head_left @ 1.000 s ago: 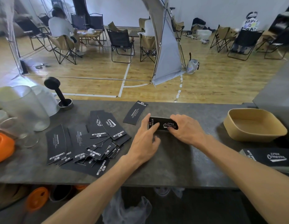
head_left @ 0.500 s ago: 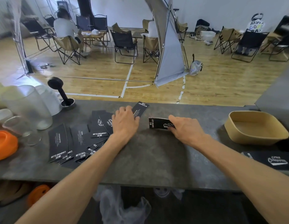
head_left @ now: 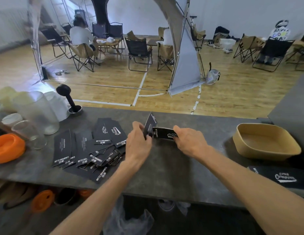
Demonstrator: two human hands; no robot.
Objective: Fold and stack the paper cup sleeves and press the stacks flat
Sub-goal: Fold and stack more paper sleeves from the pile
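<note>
Black sleeve (head_left: 149, 127) pinched upright in left hand (head_left: 138, 143); right hand (head_left: 190, 141) grips stack (head_left: 162, 133).

your sleeves (head_left: 90, 146): black, white logo print | your counter (head_left: 164, 167): mottled dark grey | tray (head_left: 266, 141): tan | lid (head_left: 8, 148): orange | tamper (head_left: 68, 97): black | cups (head_left: 37, 111): frosted clear | floor (head_left: 113, 78): light wood, white lines

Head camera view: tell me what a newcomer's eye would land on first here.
First, the two hands at the middle of the grey counter: the left hand holds one black sleeve tilted up, and the right hand grips a small stack of sleeves beside it. Next, the loose spread of black sleeves fanned out to the left. Then the tan tray at the right and the orange lid at the far left.
</note>
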